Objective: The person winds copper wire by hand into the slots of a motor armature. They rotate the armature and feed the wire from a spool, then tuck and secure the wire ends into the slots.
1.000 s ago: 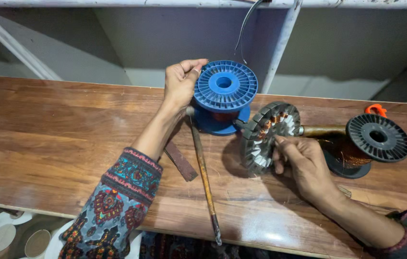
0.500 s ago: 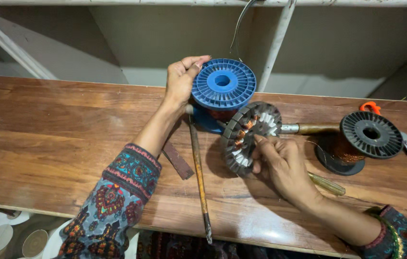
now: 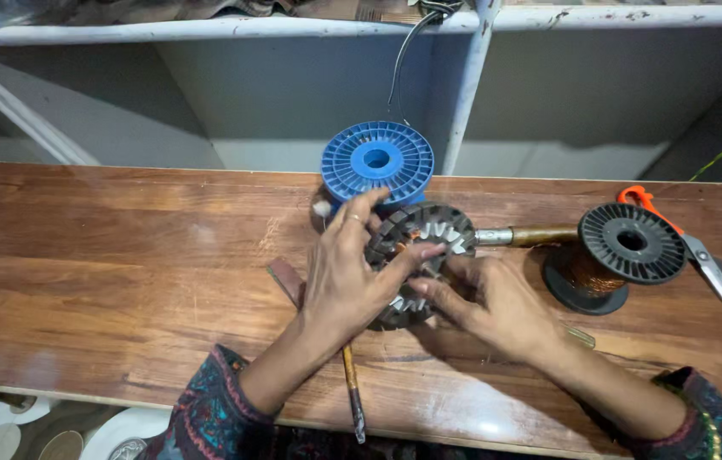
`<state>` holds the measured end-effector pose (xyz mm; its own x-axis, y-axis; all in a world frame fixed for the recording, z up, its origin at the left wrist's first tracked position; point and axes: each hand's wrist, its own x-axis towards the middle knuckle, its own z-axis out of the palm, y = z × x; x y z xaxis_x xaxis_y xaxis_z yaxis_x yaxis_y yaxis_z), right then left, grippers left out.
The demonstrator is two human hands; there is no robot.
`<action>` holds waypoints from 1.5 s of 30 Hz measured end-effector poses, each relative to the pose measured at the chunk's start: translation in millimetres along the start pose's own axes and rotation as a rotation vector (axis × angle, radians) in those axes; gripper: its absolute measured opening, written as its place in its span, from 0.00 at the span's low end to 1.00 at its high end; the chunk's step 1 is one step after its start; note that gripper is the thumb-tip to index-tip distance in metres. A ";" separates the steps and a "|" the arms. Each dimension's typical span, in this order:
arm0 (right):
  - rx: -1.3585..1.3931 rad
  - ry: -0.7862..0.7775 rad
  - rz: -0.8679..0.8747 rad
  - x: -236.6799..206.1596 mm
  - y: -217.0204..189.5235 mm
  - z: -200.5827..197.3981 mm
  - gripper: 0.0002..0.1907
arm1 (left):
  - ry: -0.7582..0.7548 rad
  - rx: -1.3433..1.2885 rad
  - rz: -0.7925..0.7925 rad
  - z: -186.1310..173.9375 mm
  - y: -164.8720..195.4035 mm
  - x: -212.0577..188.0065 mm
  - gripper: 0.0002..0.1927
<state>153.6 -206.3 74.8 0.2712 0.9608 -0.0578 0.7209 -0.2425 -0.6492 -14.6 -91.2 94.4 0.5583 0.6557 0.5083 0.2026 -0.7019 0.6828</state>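
While both hands grip the stator (image 3: 419, 255), left hand (image 3: 346, 277) and right hand (image 3: 497, 307) fingers clamped on it, coil seating seems underway; next needs steady rotation.

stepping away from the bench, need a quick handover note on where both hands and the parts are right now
Left hand: on the left side of the toothed metal stator ring, fingers spread over its rim.
Right hand: fingers on the ring's lower right, working at the slots.
Ring sits tilted on the wooden bench, with some copper showing among its teeth at the top.
Blue spool stands just behind the ring; black spool of copper wire to the right, orange-handled scissors beyond it.
A long thin rod lies under the left wrist.
Winding is partial at most; how many slots are filled cannot be told.
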 end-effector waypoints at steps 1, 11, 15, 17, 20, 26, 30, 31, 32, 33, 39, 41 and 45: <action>-0.113 -0.039 0.040 -0.2 -0.3 -6.5 0.25 | -0.005 -0.051 0.072 3.0 -1.4 -3.3 0.38; -0.532 -0.121 0.173 -11.2 -35.5 -82.6 0.21 | -0.245 -0.405 0.217 12.7 -38.7 12.2 0.26; -0.329 0.134 -0.076 -12.1 -40.2 -74.5 0.22 | -0.224 -0.315 0.277 11.8 -36.7 11.4 0.31; -0.305 0.176 -0.208 -8.3 -40.5 -64.2 0.19 | -0.209 -0.326 0.271 9.4 -33.9 5.1 0.33; -0.279 0.130 -0.001 -3.0 -41.6 -52.8 0.22 | -0.139 -0.282 0.357 4.6 -32.5 2.1 0.36; -0.499 0.205 -0.108 -4.3 -49.3 -34.1 0.19 | -0.005 -0.174 0.433 0.2 -29.5 -1.7 0.35; -0.375 0.218 -0.260 -1.8 -55.1 -36.6 0.10 | 0.136 0.079 0.623 8.1 -19.8 -3.9 0.34; -0.352 0.232 -0.290 -1.5 -56.0 -40.1 0.09 | 0.148 0.121 0.637 8.5 -17.4 -6.0 0.31; -0.330 0.245 -0.318 -0.5 -56.9 -43.3 0.09 | 0.160 0.161 0.652 8.2 -14.7 -9.9 0.29; -0.295 0.205 -0.267 -1.5 -56.7 -47.2 0.10 | 0.172 0.200 0.665 8.1 -11.7 -14.0 0.27; -0.032 -0.119 -0.108 -9.7 -40.9 -72.8 0.11 | 0.083 0.167 0.689 11.9 1.4 -14.8 0.26; 0.074 -0.198 -0.244 -12.2 -35.2 -82.9 0.08 | 0.082 0.047 0.629 20.8 7.5 -10.8 0.24; -0.036 -0.101 -0.211 -5.9 -38.6 -102.3 0.08 | 0.017 0.058 0.614 26.2 9.5 0.3 0.22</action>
<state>189.5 -216.4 177.8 0.0487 0.9988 -0.0005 0.7779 -0.0382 -0.6273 8.5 -105.0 87.3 0.5744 0.1305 0.8081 -0.1081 -0.9665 0.2329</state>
